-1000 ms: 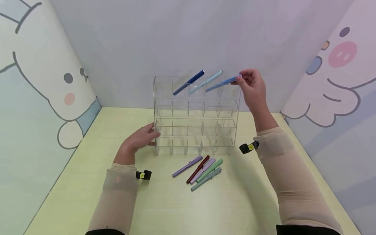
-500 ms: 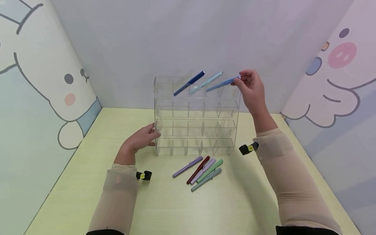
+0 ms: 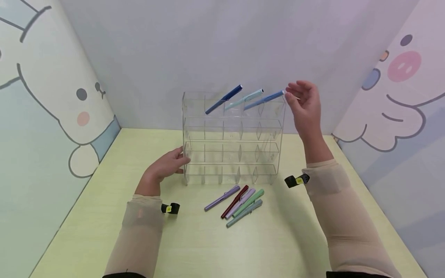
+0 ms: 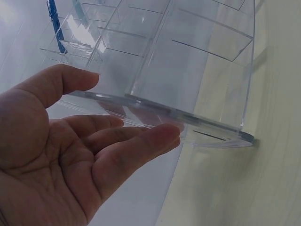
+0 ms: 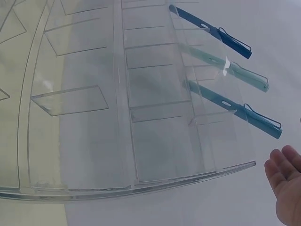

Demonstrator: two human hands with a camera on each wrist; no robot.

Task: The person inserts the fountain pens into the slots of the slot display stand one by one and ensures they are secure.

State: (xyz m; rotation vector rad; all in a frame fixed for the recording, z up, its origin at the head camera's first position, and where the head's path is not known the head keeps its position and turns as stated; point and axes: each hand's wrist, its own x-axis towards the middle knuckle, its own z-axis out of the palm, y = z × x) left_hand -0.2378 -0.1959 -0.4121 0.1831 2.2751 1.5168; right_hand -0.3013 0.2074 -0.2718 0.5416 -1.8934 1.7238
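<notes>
A clear acrylic pen rack [image 3: 232,135] with several divided tiers stands upright near the back wall. My left hand [image 3: 167,162] holds its left side panel, thumb round the front edge and fingers on the outer face. Three pens lean in the top tier: a dark blue pen [image 3: 223,99], a pale aqua pen [image 3: 244,99] and a mid-blue pen [image 3: 265,100]. Just right of the mid-blue pen's end is my right hand [image 3: 306,104], its loosely bent fingers apart from the pen. The right wrist view also shows a gap between the hand [image 5: 288,183] and the pens.
In front of the rack lie a purple pen [image 3: 222,198], a dark red pen [image 3: 235,201], a lilac pen [image 3: 240,203], a green pen [image 3: 248,202] and a grey-green pen [image 3: 244,213] on the pale yellow table [image 3: 194,247]. Cartoon-printed walls enclose the sides.
My right hand has let go of the mid-blue pen and moved slightly right. That pen stays leaning in the top tier. The pale aqua pen's upper end sits a little lower. My left hand keeps its place.
</notes>
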